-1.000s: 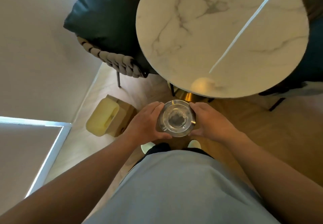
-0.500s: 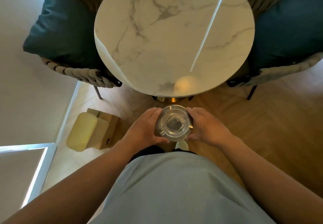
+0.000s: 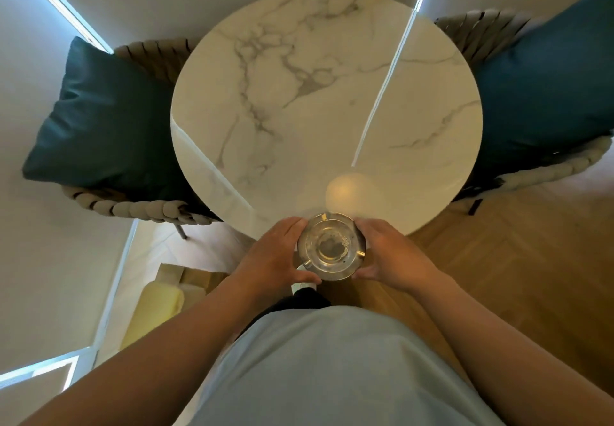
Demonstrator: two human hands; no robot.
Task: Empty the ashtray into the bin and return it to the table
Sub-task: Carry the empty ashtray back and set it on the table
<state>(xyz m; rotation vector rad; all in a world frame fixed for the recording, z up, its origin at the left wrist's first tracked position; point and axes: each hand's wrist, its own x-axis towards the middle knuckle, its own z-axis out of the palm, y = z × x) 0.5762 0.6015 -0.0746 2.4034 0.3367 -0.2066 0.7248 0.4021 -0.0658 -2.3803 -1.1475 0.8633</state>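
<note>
I hold a round clear glass ashtray (image 3: 331, 246) level between both hands, right at the near edge of the round white marble table (image 3: 319, 100). My left hand (image 3: 272, 256) grips its left rim and my right hand (image 3: 388, 252) grips its right rim. The ashtray's far rim overlaps the table's near edge; I cannot tell whether it touches the top. A dark smudge shows in its centre. The bin (image 3: 159, 306), a tan box with a pale yellow lid, stands on the floor at my lower left.
Two woven armchairs with dark teal cushions flank the table, one at the left (image 3: 109, 126) and one at the right (image 3: 548, 83). A wall runs close along the left. Wooden floor (image 3: 515, 276) lies to the right of me.
The ashtray, held in both hands, has come forward from in front of the table to its near edge. The table now sits centred in view and the bin has slid to my lower left.
</note>
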